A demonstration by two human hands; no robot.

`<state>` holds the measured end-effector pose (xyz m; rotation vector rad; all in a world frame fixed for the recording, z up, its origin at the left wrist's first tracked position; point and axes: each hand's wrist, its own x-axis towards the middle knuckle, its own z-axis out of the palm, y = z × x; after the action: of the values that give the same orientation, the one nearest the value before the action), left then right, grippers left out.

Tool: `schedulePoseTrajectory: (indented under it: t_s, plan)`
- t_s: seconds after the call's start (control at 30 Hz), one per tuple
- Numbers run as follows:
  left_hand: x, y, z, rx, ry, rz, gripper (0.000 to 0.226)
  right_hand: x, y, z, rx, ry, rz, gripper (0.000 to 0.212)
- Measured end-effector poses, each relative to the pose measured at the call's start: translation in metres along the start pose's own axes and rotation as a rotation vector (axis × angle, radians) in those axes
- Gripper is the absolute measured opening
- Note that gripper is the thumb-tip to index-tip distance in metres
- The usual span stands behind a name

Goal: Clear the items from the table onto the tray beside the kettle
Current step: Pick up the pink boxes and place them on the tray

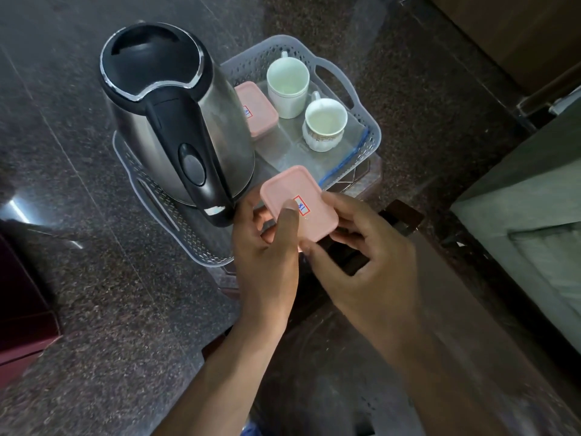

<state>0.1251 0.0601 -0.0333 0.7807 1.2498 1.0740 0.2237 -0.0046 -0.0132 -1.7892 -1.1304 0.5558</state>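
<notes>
A pink lidded box point(298, 201) with a small white label is held in both hands just above the near edge of the translucent tray point(371, 133). My left hand point(267, 247) grips its near left side, thumb on the lid. My right hand point(355, 247) holds its right side from below. Inside the tray sit a second pink labelled box point(256, 110), a tall white cup point(287, 84) and a patterned white cup point(325, 125). The steel kettle point(176, 121) with a black handle stands at the tray's left.
A clear bag with a blue zip strip point(349, 158) lies on the tray floor. The tray rests on a small dark wooden table point(371, 180) over a speckled stone floor. A green cushion point(534, 215) lies at right, a maroon object point(22, 309) at left.
</notes>
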Motion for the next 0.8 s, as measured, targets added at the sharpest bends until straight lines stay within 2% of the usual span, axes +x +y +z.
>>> schedulePoseTrajectory:
  t_s: [0.13, 0.37, 0.53, 0.8]
  plan:
    - [-0.003, 0.003, 0.001, -0.020, 0.007, -0.025, 0.039, -0.006, -0.002, 0.009, -0.135, 0.032, -0.081, 0.063]
    - [-0.004, 0.016, 0.005, -0.073, -0.018, -0.048, 0.042, -0.001, -0.002, 0.016, -0.198, 0.139, -0.121, 0.049]
    - [-0.007, 0.018, 0.004, -0.087, -0.059, -0.182, 0.051, 0.021, 0.001, 0.015, -0.222, 0.180, -0.093, 0.047]
    - [-0.010, 0.014, -0.006, -0.017, -0.059, -0.207, 0.036, 0.065, 0.010, 0.023, -0.238, 0.070, -0.026, 0.048]
